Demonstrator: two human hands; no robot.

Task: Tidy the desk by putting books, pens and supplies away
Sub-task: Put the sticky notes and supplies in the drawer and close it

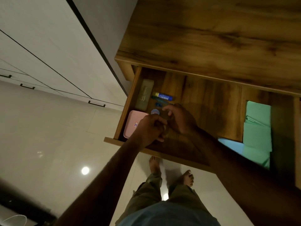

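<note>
The wooden desk's drawer point(211, 101) is pulled open. My left hand point(149, 129) and my right hand point(180, 119) meet over its left part, fingers curled together around a small dark object point(169, 119) too dim to identify. Just behind the hands lie a blue glue stick point(163, 95), a green pen point(158, 100), a small blue item point(158, 104) and a round blue-lidded item point(155, 112). An olive pencil box point(144, 97) lies along the drawer's left wall, with a pink box point(131, 124) in front of it, partly hidden by my left hand.
Green papers point(258, 128) and a blue folder point(231, 145) lie in the drawer's right part. The wooden desk top point(211, 30) stretches beyond. White cabinets with dark handles point(96, 103) stand on the left. Below are a glossy tiled floor point(48, 144) and my bare feet.
</note>
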